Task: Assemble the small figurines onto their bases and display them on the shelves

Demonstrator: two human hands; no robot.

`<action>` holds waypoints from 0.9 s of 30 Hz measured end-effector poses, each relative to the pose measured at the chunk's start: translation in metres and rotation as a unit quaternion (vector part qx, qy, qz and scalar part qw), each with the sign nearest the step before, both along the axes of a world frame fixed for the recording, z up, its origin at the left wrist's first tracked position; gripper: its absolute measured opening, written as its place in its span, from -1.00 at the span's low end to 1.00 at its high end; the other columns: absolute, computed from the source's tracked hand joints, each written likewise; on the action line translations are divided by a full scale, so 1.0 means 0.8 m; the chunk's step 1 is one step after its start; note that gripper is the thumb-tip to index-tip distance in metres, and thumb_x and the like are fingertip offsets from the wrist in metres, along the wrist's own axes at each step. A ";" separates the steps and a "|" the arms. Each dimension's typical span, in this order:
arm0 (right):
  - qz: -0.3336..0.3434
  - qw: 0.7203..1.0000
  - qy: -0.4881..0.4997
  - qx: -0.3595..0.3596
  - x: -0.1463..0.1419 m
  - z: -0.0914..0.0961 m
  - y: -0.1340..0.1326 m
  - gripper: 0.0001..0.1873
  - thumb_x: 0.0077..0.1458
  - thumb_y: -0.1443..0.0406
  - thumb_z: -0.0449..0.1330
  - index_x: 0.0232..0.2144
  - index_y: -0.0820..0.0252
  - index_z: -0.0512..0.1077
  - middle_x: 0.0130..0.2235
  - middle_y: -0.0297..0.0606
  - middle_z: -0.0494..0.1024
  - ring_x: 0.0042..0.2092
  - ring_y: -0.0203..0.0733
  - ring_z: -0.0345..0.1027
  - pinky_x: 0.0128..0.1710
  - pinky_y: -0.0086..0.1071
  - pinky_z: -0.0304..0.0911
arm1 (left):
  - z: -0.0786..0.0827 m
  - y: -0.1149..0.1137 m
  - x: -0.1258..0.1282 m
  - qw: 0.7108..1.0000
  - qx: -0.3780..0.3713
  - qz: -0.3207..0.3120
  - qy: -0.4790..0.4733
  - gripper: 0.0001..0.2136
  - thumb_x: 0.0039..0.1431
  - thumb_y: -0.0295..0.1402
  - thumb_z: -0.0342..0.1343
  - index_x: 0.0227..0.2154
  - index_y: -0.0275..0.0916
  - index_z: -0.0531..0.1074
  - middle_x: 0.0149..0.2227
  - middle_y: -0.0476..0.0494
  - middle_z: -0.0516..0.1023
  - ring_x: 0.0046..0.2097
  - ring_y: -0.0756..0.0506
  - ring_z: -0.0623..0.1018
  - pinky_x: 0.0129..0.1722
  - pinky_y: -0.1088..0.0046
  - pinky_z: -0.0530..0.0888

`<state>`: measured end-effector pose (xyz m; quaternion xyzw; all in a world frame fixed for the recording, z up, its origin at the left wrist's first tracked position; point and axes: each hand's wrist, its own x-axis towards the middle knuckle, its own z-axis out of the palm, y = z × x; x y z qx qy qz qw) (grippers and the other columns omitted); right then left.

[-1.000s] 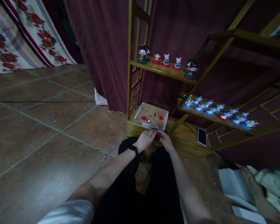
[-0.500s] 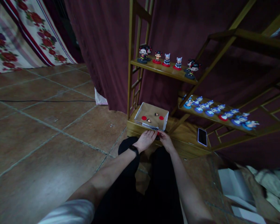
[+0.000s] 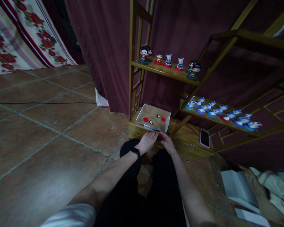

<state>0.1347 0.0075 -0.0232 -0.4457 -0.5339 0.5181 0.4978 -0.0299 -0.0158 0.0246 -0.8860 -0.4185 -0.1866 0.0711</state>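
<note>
In front of the box, my left hand [image 3: 147,142] and my right hand [image 3: 167,142] meet with fingers bent around a small figurine [image 3: 159,136]. Red and dark parts of it show between the fingers; the rest is covered. Just beyond my fingertips stands a shallow open cardboard box [image 3: 153,110] on the shelf unit's low board. Inside lie a red round base [image 3: 145,119] on the left, another red base [image 3: 163,119] on the right, and two small dark-haired figure pieces, one nearer [image 3: 150,122] and one farther [image 3: 158,116].
Several figurines [image 3: 159,58] stand on the upper shelf [image 3: 165,72]. A lower right shelf carries several blue-and-white figurines [image 3: 213,113]. A phone [image 3: 204,138] lies on the base board. White boxes [image 3: 239,187] and cloth [image 3: 272,189] are on the floor at right.
The figurine between my hands has tilted or turned slightly, and my right hand has shifted a little. The box and shelved figurines stay where they were.
</note>
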 end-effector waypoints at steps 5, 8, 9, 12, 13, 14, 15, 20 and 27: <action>-0.010 1.000 -0.021 0.016 0.000 -0.005 0.000 -0.51 -0.27 0.41 0.19 -0.16 0.10 0.41 -0.11 -0.28 0.51 -0.06 -0.16 0.36 0.08 -0.16 0.15 | -0.001 0.001 0.000 1.000 0.000 0.000 0.001 -0.62 0.13 -0.53 -0.15 0.04 -0.37 0.19 -0.17 -0.26 0.42 -0.15 -0.13 0.42 -0.13 0.31 0.32; -0.015 0.999 -0.026 0.018 0.000 -0.006 0.000 -0.51 -0.27 0.42 0.19 -0.17 0.10 0.41 -0.11 -0.28 0.51 -0.06 -0.16 0.36 0.07 -0.16 0.16 | -0.001 0.001 0.000 1.000 -0.001 -0.003 0.001 -0.61 0.14 -0.53 -0.16 0.06 -0.38 0.16 -0.17 -0.26 0.41 -0.14 -0.13 0.42 -0.13 0.31 0.32; -0.013 0.999 -0.026 0.019 0.000 -0.006 0.000 -0.51 -0.27 0.42 0.19 -0.17 0.10 0.42 -0.11 -0.28 0.51 -0.06 -0.16 0.36 0.07 -0.17 0.16 | -0.001 0.001 0.000 1.000 -0.002 -0.003 0.002 -0.61 0.15 -0.53 -0.16 0.06 -0.38 0.16 -0.17 -0.27 0.41 -0.14 -0.12 0.42 -0.13 0.31 0.32; -0.007 1.000 -0.023 0.020 0.002 -0.008 0.001 -0.51 -0.26 0.41 0.19 -0.16 0.09 0.42 -0.10 -0.28 0.51 -0.05 -0.16 0.36 0.06 -0.17 0.17 | -0.001 0.002 -0.001 1.000 -0.004 -0.006 0.007 -0.62 0.15 -0.52 -0.16 0.05 -0.36 0.16 -0.17 -0.27 0.41 -0.14 -0.12 0.42 -0.13 0.31 0.32; -0.005 1.000 -0.022 0.020 0.002 -0.009 0.001 -0.51 -0.26 0.41 0.19 -0.16 0.09 0.42 -0.10 -0.29 0.50 -0.04 -0.16 0.35 0.06 -0.17 0.17 | -0.001 0.002 -0.001 1.000 -0.004 -0.007 0.008 -0.63 0.15 -0.51 -0.16 0.05 -0.36 0.17 -0.17 -0.27 0.40 -0.14 -0.12 0.42 -0.13 0.31 0.32; -0.002 1.000 -0.020 0.020 0.002 -0.009 0.002 -0.51 -0.26 0.41 0.19 -0.16 0.08 0.42 -0.10 -0.29 0.50 -0.04 -0.16 0.35 0.06 -0.17 0.17 | -0.001 0.002 -0.001 1.000 -0.003 -0.008 0.008 -0.63 0.15 -0.51 -0.16 0.05 -0.35 0.17 -0.17 -0.27 0.40 -0.15 -0.12 0.42 -0.13 0.31 0.32; 0.001 1.000 -0.018 0.020 0.003 -0.010 0.002 -0.51 -0.26 0.41 0.19 -0.15 0.08 0.42 -0.09 -0.29 0.50 -0.03 -0.16 0.35 0.07 -0.17 0.17 | -0.001 0.002 0.000 1.000 -0.001 -0.007 0.008 -0.63 0.15 -0.51 -0.16 0.05 -0.35 0.17 -0.17 -0.27 0.40 -0.15 -0.12 0.42 -0.13 0.31 0.32; -0.004 1.000 -0.017 0.014 0.003 -0.012 0.002 -0.50 -0.26 0.41 0.20 -0.15 0.07 0.41 -0.07 -0.28 0.49 -0.03 -0.15 0.35 0.07 -0.14 0.16 | -0.001 0.001 -0.001 1.000 0.005 -0.002 0.008 -0.62 0.15 -0.51 -0.15 0.06 -0.35 0.15 -0.19 -0.26 0.41 -0.15 -0.12 0.42 -0.14 0.31 0.32; 0.000 1.000 -0.008 0.020 0.002 -0.008 0.001 -0.48 -0.29 0.43 0.20 -0.16 0.08 0.43 -0.07 -0.28 0.49 -0.01 -0.14 0.34 0.12 -0.13 0.10 | 0.000 -0.001 0.000 1.000 0.013 0.001 0.021 -0.62 0.16 -0.52 -0.16 0.07 -0.36 0.15 -0.19 -0.27 0.42 -0.16 -0.12 0.43 -0.16 0.32 0.32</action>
